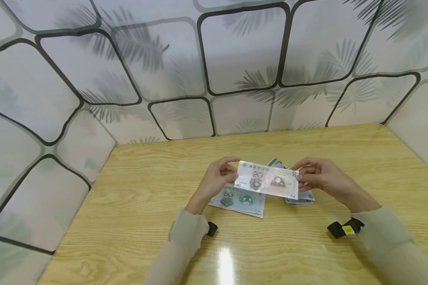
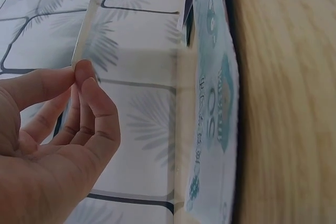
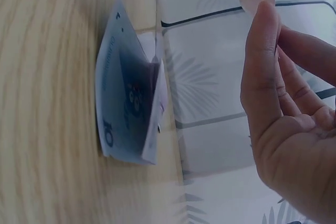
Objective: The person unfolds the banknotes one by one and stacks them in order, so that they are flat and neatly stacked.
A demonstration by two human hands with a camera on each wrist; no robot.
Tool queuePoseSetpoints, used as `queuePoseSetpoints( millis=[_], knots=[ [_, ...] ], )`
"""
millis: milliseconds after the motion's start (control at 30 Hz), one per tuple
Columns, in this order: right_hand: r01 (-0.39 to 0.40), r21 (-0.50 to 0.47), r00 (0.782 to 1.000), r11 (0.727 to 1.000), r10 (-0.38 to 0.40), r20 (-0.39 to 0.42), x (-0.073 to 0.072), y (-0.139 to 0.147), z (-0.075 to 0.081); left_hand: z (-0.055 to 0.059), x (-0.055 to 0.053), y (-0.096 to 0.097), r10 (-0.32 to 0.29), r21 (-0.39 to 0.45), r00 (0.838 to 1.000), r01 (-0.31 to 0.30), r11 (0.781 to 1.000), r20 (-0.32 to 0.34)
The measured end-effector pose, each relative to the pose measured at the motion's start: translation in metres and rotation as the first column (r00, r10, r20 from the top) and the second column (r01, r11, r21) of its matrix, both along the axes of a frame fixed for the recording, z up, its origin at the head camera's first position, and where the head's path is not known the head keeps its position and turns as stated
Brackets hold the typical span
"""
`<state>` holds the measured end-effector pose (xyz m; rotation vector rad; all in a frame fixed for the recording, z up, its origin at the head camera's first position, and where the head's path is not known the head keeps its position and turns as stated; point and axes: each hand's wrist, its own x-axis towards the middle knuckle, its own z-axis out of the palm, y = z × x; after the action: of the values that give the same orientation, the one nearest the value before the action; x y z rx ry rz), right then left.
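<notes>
A pale play banknote [image 1: 267,180] marked 20 is stretched between both hands above the table. My left hand [image 1: 217,178] pinches its left end between thumb and forefinger; in the left wrist view this note shows edge-on. At the other end, my right hand [image 1: 319,178] pinches the right edge the same way. Below the left part lies a teal note [image 1: 240,200] marked 50, on top of another sheet. A folded blue note [image 3: 118,93] marked 10 stands partly open on the wood under the right hand.
Behind the held note, more notes [image 1: 276,162] poke out, partly hidden. The wooden table [image 1: 146,190] meets a patterned covering [image 1: 242,55] at the back and sides. Dark wrist straps [image 1: 346,228] sit at the sleeves, and a bright glare spot marks the near table.
</notes>
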<state>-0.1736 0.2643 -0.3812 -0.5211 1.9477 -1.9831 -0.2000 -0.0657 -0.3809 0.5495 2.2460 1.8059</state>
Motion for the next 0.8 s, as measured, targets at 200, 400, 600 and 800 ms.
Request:
queuePoseSetpoints(
  millis=[200, 400, 600, 800],
  knots=[
    [-0.010, 0.042, 1.000, 0.999, 0.010, 0.008, 0.002, -0.010, -0.003, -0.003, 0.005, -0.012, 0.000, -0.018, 1.000, 0.000, 1.000, -0.014],
    [-0.062, 0.034, 0.998, 0.997, 0.062, 0.011, 0.001, -0.020, -0.007, -0.004, 0.012, -0.023, 0.014, -0.043, 1.000, -0.015, 0.999, -0.015],
    [-0.044, 0.060, 0.999, 0.997, 0.043, 0.021, 0.003, -0.028, -0.006, -0.003, 0.016, -0.030, 0.042, -0.051, 0.999, -0.041, 0.998, 0.004],
    [-0.025, 0.090, 0.999, 0.996, 0.022, 0.032, 0.003, -0.036, -0.004, -0.004, 0.016, -0.037, 0.056, -0.059, 0.998, -0.056, 0.997, 0.001]
  ],
)
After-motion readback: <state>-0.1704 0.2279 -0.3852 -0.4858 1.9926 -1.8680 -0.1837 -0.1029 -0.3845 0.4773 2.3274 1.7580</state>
